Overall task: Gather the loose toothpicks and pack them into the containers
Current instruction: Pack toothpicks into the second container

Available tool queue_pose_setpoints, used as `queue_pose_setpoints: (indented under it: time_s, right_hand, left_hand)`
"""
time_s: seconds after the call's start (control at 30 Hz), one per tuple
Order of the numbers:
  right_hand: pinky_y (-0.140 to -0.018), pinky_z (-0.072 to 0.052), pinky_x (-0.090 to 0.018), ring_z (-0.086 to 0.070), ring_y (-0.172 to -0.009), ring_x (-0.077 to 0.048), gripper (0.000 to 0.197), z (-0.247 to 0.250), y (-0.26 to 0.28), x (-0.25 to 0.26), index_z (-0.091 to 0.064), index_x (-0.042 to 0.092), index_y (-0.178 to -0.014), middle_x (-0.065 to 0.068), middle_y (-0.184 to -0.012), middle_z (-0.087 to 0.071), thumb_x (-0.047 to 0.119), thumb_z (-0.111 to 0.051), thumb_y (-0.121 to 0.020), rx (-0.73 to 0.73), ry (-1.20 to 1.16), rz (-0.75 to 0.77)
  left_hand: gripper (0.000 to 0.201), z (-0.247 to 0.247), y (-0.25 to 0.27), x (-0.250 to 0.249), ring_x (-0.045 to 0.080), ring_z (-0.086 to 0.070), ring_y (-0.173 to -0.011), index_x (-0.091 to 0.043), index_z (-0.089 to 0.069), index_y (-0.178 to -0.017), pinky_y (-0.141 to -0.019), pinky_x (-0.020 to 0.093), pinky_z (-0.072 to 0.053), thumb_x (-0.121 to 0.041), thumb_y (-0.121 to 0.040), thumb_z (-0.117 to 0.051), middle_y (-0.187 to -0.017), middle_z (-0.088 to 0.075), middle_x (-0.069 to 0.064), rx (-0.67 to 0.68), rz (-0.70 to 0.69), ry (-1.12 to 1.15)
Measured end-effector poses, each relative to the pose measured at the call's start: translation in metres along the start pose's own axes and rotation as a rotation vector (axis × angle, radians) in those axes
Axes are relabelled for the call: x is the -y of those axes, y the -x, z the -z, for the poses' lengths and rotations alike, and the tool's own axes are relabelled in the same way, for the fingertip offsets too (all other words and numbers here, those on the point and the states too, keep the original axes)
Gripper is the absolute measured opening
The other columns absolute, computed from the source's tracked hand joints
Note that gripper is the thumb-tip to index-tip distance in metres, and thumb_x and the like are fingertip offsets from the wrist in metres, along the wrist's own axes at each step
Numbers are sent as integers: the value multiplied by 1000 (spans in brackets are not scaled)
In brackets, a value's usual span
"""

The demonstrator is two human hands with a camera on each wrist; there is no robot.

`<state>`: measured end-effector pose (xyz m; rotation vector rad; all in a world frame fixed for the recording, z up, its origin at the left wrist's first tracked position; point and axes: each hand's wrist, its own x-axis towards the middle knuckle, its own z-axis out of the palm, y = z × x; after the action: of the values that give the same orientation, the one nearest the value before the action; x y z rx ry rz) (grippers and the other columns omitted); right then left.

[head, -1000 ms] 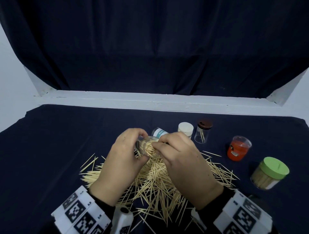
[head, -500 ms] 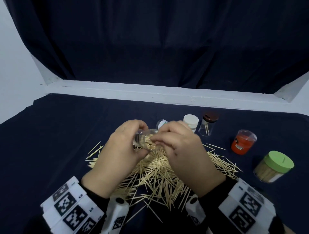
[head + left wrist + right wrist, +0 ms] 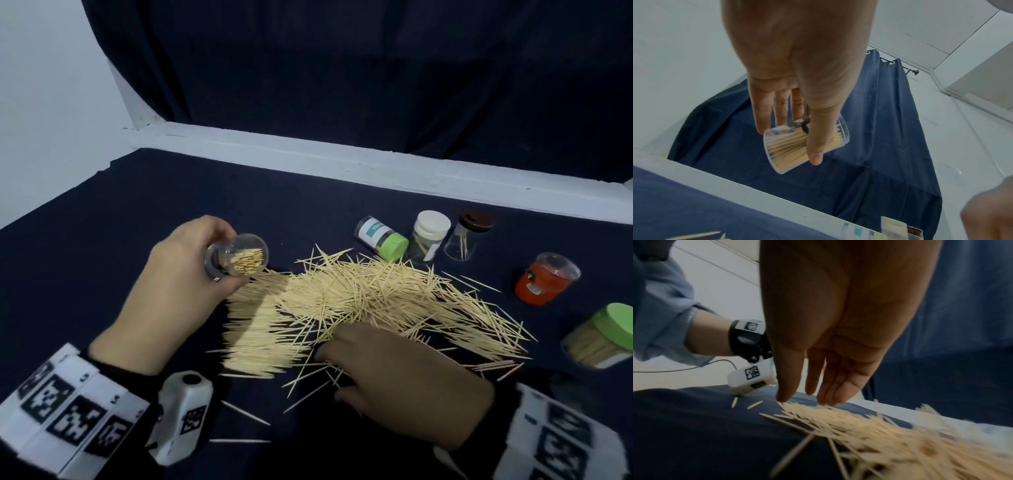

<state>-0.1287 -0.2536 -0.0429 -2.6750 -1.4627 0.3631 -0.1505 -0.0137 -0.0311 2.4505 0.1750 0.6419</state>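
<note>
I see a big heap of pale wooden toothpicks (image 3: 370,301) spread on the dark cloth, some lying apart at its near edge. A small clear jar (image 3: 236,259), partly filled with toothpicks, is tilted in the air, left of the heap.

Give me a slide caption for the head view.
Left hand holds a clear container; right hand reaches into loose toothpicks.

A heap of loose wooden toothpicks (image 3: 370,308) lies mid-counter on the dark cloth-covered counter (image 3: 102,246). The left hand (image 3: 171,291) holds a small clear plastic container (image 3: 236,259) of toothpicks left of the heap — the right hand (image 3: 404,383) rests at its near edge. Behind and right of the heap stand five more containers, one lying on its side (image 3: 382,236).
</note>
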Motion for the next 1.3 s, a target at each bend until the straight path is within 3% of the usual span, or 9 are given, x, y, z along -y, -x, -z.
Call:
queue_pose_setpoints:
  time_s: [0.1,0.27,0.4,0.67,0.77,0.9,1.0,1.07,1.3]
  right_hand:
    - [-92,-42,-37,-47,-115,-23,37,-3,-28,27,-49,15,-125,-4,-120,-49,29,-57,-92,12,35,159]
    - [-76,-52,-43,-58,-92,-33,38,-11,-63,65,-54,9,-108,-12,-103,-58,39,-64,-87,131,87,276]
    - [-74,-50,-38,-61,-92,-34,28,-15,-77,67,-58,5,-104,-16,-105,-60,29,-62,-90,232,78,233]
    - [-71,-49,-35,-62,-93,-35,20,-13,-89,65,-61,4,-101,-16,-102,-60,17,-51,-90,180,136,125]
    - [-67,-43,-32,-61,-95,-34,20,-6,-104,55,-60,7,-105,-14,-105,-60,17,-52,-90,140,168,31]
    - [-79,-41,-30,-53,-103,-23,23,4,-113,40,-53,17,-108,-3,-110,-53,26,-56,-87,6,114,-1]
    - [-96,-38,-33,-39,-110,-16,61,3,-112,33,-44,22,-123,3,-117,-41,52,-66,-75,-41,118,12]
    - [-101,-36,-35,-35,-113,-16,74,-1,-113,31,-38,20,-131,2,-122,-37,56,-65,-72,-33,175,19]
    - [-93,-40,-30,-41,-101,-17,52,-2,-138,20,-46,14,-118,-1,-113,-43,48,-58,-80,-71,277,14]
  left_hand:
    - [46,2,1,10,12,-57,-93,-27,-56,-95,-78,32,-49,-12,-63,-85,-99,-59,-9,-12,28,-23]
    - [49,9,0,24,14,-57,-93,-26,-55,-95,-79,29,-45,-11,-61,-86,-99,-58,-8,-43,53,-35]
    - [47,13,4,29,12,-57,-90,-27,-55,-94,-78,27,-45,-13,-62,-86,-97,-57,-11,-58,83,-2]
    - [46,16,5,32,7,-55,-89,-25,-55,-94,-80,28,-49,-12,-62,-85,-96,-56,-13,-58,86,38]
    - [44,17,5,34,2,-54,-87,-25,-55,-94,-74,14,-45,-11,-64,-84,-96,-54,-14,-48,95,42]
    - [42,17,5,36,-2,-53,-88,-24,-56,-93,-72,12,-42,-9,-64,-82,-94,-54,-15,-51,100,48]
    - [41,18,6,38,-2,-53,-89,-24,-55,-93,-75,14,-42,-10,-64,-82,-93,-54,-14,-54,97,52]
    - [40,19,7,38,-1,-53,-90,-24,-55,-93,-75,18,-43,-12,-65,-82,-93,-54,-15,-59,94,55]
    - [40,18,5,41,1,-52,-87,-25,-54,-92,-72,19,-43,-13,-65,-82,-93,-53,-15,-59,107,36]
